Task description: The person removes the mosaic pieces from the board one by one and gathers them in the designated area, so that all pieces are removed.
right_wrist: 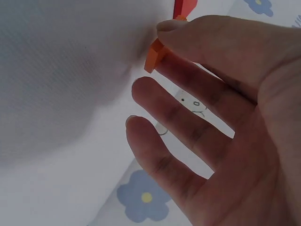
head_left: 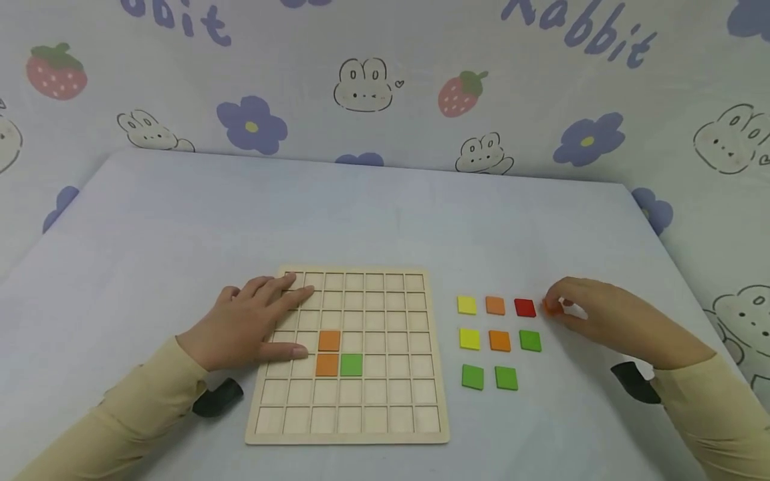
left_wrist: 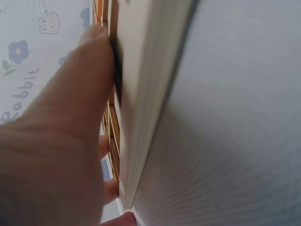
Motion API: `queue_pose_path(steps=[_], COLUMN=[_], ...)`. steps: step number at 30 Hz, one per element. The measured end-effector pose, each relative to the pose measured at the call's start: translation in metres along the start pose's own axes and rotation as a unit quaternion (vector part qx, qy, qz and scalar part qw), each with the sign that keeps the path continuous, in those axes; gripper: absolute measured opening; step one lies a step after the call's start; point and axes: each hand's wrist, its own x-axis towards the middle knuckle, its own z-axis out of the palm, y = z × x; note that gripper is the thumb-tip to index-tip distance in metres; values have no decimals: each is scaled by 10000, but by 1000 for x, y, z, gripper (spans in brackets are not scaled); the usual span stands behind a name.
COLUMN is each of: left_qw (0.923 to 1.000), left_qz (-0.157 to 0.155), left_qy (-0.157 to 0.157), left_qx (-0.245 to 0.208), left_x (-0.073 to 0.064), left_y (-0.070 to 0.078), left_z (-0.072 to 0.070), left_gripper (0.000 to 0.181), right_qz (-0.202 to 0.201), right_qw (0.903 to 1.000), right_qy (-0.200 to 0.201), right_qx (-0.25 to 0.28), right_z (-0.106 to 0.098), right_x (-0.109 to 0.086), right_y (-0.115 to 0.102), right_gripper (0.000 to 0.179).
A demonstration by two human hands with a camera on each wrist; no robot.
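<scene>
A wooden grid board (head_left: pixel 347 439) lies on the white table. Two orange tiles, one (head_left: pixel 329 341) above the other (head_left: pixel 327 365), sit in its cells, and a green tile (head_left: pixel 351 365) sits right of the lower one. My left hand (head_left: pixel 249 324) rests on the board's left side, fingers spread and straight; in the left wrist view its thumb (left_wrist: pixel 89 61) lies along the edge. My right hand (head_left: pixel 592 314) pinches an orange tile (right_wrist: pixel 154 55) between thumb and index finger, at the right end of the loose tiles' top row. Its other fingers extend loosely in the right wrist view.
Right of the board lie loose tiles in rows: yellow (head_left: pixel 466 305), orange (head_left: pixel 495 306) and red (head_left: pixel 525 308) on top; yellow (head_left: pixel 470 339), orange (head_left: pixel 500 341) and green (head_left: pixel 531 341) below; two green (head_left: pixel 472 377) nearest me. A patterned cloth (head_left: pixel 397 133) hangs behind the table.
</scene>
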Motion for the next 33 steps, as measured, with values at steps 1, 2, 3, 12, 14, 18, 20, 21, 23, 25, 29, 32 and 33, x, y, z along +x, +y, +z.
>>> queue_pose_path(steps=[1,2,3,12,14,18,20,21,23,25,29,32,33], left_qw=[10000,10000,10000,9998,9998,9999,10000,10000,10000,10000,10000,10000,10000], left_qz=[-8,-17,-31,-151,-128,-73,-71,-69,-68,-56,-44,-28,-17], left_qy=[8,12,15,-152,-118,-81,-67,-55,-35,-1,21,23,26], left_qx=[-14,-29,-40,-27,-29,8,7,12,-17,-45,-55,-58,-66], left_x=[0,-1,-1,-4,-4,-1,-2,-2,-2,-3,-2,-2,-3], left_y=[0,0,0,1,1,0,0,-1,-1,-2,-3,-3,-3], left_z=[0,-1,-1,0,1,0,0,0,-1,0,1,0,0], left_gripper=[83,83,82,85,84,84,83,83,83,83,83,84,84], right_qz=[20,31,59,-156,-201,-302,-332,-330,-274,-172,-369,-783,-899], right_qw=[10000,10000,10000,9996,9993,9984,9982,9982,9982,9985,9968,9933,9923], right_qy=[-33,-51,-49,244,305,440,466,482,511,497,696,843,839], right_qx=[-9,-14,-46,-64,-99,-164,-152,-142,-124,-117,-157,-127,-117], right_z=[0,1,2,8,9,8,6,5,3,0,0,3,4], right_x=[0,1,1,0,0,0,1,2,4,6,15,23,27], right_y=[0,1,1,3,3,4,4,3,0,-6,-25,-41,-47], right_gripper=[29,30,30,30,31,30,28,26,23,20,20,20,20])
